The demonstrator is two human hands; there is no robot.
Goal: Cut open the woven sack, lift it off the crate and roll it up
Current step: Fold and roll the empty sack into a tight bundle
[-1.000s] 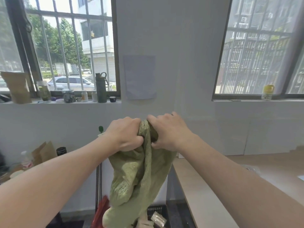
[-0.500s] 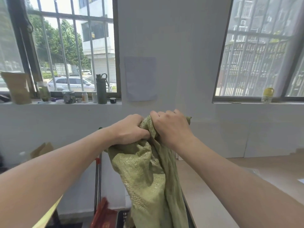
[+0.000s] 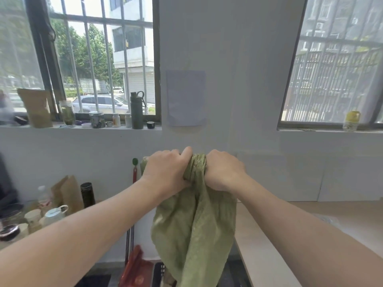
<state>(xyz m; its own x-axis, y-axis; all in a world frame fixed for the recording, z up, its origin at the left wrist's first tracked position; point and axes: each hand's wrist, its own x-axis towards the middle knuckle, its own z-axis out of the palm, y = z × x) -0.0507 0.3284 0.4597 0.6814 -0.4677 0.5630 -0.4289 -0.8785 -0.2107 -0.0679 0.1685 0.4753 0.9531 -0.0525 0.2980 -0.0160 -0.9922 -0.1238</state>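
A person holds a green woven sack (image 3: 194, 230) up at arm's length before a white wall, both bare arms stretched forward; the sack's long axis runs straight up and down, its gathered top end pointing to the ceiling and its loose body hanging toward the floor; the cloth is bunched into a tight neck at the top and widens below into soft vertical folds. The left hand (image 3: 165, 172) and the right hand (image 3: 224, 172) sit side by side at the same height, knuckles up, each fist clenched tight on the gathered top of the sack; a short ridge of twisted cloth shows between the two fists, and a small corner of it pokes out just left of the left hand; the fingers curl away from the camera round the far side of the cloth, so their tips are hidden; the rest of the sack drops from under the palms. The sack hangs clear of the pale wooden tabletop (image 3: 269, 255), whose edge lies just right of the hanging folds; a red object (image 3: 135, 270) and the rim of a black crate (image 3: 158, 274) show low and left of the sack's lower end; a dark green flask (image 3: 136, 110) stands on the window ledge, well above and left of the sack.
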